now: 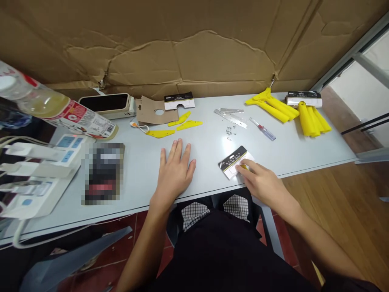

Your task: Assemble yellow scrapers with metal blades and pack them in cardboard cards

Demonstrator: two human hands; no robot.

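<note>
- Your left hand (175,172) lies flat on the bench (138,170), palm down, fingers spread; its grip is released.
- Your right hand (264,182) has its fingertips on the printed card (230,161), near the bench's front edge and to the right of your left hand. A bit of yellow (244,166) shows at those fingers. Whether the grip is pinching or only pressing, you cannot tell from here.
- That card carries two lines of light characters on a black band, with white below — too small to read surely.
- Behind your left hand, a similar black-and-white card (179,100) bears small white lettering, also too fine to make out. It overlaps a brown cardboard piece (147,112); flat yellow pieces (189,125) lie just in front.
- Beyond your right hand sit metal strips (231,110), a small cluster of screws (229,130) and a clear-handled screwdriver (263,129).
- At the far right, yellow handles (313,119) lie by another black-banded package (304,98), its print blurred.
- On the left, a tilted bottle (75,113) shows a red-and-white label — large white characters and a barcode, the wording unclear.
</note>
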